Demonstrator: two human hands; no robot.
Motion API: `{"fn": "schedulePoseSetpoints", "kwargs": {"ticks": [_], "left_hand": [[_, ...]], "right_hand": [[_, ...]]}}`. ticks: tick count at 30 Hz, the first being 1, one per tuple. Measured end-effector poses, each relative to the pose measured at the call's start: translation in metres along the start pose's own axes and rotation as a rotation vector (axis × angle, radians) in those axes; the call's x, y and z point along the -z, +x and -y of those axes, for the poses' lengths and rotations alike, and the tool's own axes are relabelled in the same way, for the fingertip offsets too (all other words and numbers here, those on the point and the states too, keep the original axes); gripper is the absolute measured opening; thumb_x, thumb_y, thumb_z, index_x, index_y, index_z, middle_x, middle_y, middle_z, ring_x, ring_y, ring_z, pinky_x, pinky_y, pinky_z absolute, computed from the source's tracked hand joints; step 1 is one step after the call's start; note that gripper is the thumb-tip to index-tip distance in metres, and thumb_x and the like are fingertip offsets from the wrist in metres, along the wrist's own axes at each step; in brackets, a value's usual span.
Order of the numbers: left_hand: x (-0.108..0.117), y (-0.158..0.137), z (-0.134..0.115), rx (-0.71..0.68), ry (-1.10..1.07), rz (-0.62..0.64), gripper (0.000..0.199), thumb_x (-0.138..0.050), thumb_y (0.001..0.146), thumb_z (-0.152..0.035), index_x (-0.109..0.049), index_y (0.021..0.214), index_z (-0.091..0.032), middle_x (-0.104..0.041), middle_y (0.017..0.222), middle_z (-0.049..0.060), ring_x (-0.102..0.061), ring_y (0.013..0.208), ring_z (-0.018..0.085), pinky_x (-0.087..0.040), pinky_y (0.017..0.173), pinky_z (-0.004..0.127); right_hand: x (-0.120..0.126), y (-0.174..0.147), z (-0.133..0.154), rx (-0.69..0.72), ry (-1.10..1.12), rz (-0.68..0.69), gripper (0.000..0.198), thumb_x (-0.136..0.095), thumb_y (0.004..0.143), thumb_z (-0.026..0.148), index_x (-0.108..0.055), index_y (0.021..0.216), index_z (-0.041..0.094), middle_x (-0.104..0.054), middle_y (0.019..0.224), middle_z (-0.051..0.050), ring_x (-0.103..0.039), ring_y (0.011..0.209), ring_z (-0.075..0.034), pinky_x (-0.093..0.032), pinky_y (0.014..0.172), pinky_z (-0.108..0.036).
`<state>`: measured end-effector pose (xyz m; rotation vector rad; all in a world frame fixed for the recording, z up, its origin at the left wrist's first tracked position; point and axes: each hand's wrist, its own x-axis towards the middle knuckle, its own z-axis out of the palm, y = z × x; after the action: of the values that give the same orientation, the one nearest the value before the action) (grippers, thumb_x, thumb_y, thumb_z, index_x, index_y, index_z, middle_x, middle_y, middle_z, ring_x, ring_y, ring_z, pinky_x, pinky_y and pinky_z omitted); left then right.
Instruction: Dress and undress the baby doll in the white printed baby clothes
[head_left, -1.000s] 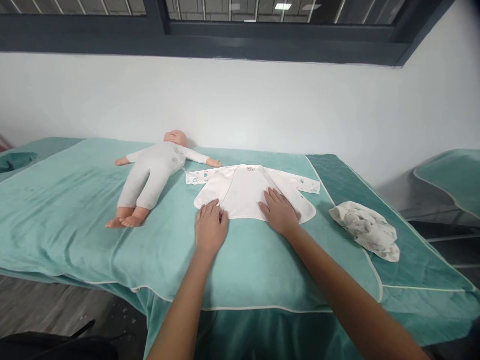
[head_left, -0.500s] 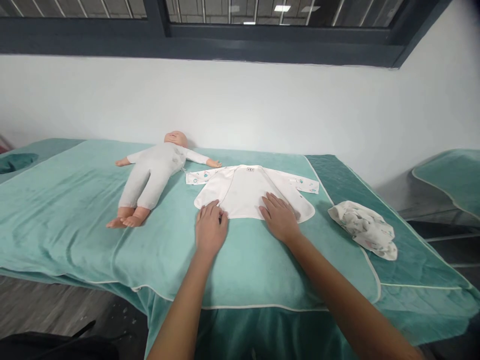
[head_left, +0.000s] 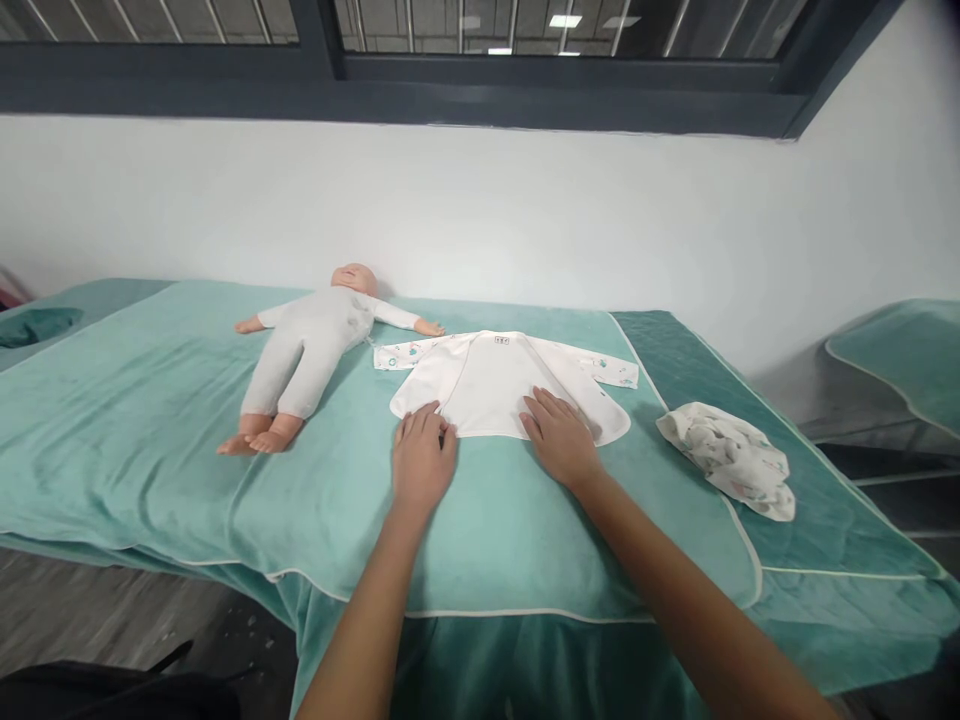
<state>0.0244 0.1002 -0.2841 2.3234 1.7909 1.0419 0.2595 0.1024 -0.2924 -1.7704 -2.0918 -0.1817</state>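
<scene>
A small white baby shirt [head_left: 491,385] lies opened out and flat, its patterned sleeves stretched to both sides. My left hand [head_left: 424,455] rests palm down at the shirt's lower left edge, fingers extended and partly on the cloth. On the lower right part of the shirt lies my right hand [head_left: 561,435], flat with its fingers stretched out. Neither hand grips the cloth. To the left, a baby doll [head_left: 307,350] in a pale suit lies on its back, arms spread, one hand close to the shirt's left sleeve.
A crumpled white printed cloth [head_left: 727,460] sits at the right. Everything lies on a green velvety cover [head_left: 525,550] with pale piping, over a darker green bed [head_left: 840,530]. Behind stands a white wall [head_left: 480,215] under a dark window frame [head_left: 525,95].
The view has shifted very slightly. Both hands, the shirt and the doll keep their places.
</scene>
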Motion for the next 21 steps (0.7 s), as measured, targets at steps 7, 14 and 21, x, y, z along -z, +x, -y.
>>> {"fn": "schedulePoseSetpoints", "kwargs": {"ticks": [7,14,21], "left_hand": [[0.001,-0.001,-0.001,0.008,-0.033,-0.001,0.014,-0.046,0.095,-0.025,-0.058,0.090,-0.022,-0.064,0.132,0.009,-0.055,0.127,0.026,-0.038,0.112,0.050],[0.041,0.022,0.032,-0.017,-0.134,-0.007,0.014,-0.045,0.096,-0.030,-0.055,0.099,-0.022,-0.059,0.138,0.011,-0.051,0.133,0.025,-0.042,0.110,0.046],[0.117,0.088,0.156,0.027,0.087,-0.232,0.029,-0.047,0.092,-0.036,-0.058,0.112,-0.019,-0.057,0.139,0.015,-0.044,0.138,0.030,-0.034,0.116,0.049]], "right_hand": [[0.004,-0.001,0.002,-0.003,0.000,0.004,0.045,-0.032,0.104,0.036,-0.059,0.132,0.014,-0.053,0.148,-0.012,-0.044,0.139,-0.027,-0.035,0.113,-0.044],[0.010,0.024,0.021,0.061,0.045,-0.011,0.047,-0.032,0.103,0.037,-0.056,0.136,0.013,-0.051,0.148,-0.014,-0.044,0.139,-0.028,-0.031,0.117,-0.047],[-0.014,0.164,0.108,-0.004,0.510,0.110,0.052,-0.036,0.100,0.044,-0.047,0.143,0.017,-0.052,0.148,-0.011,-0.049,0.135,-0.027,-0.040,0.112,-0.041]]}}
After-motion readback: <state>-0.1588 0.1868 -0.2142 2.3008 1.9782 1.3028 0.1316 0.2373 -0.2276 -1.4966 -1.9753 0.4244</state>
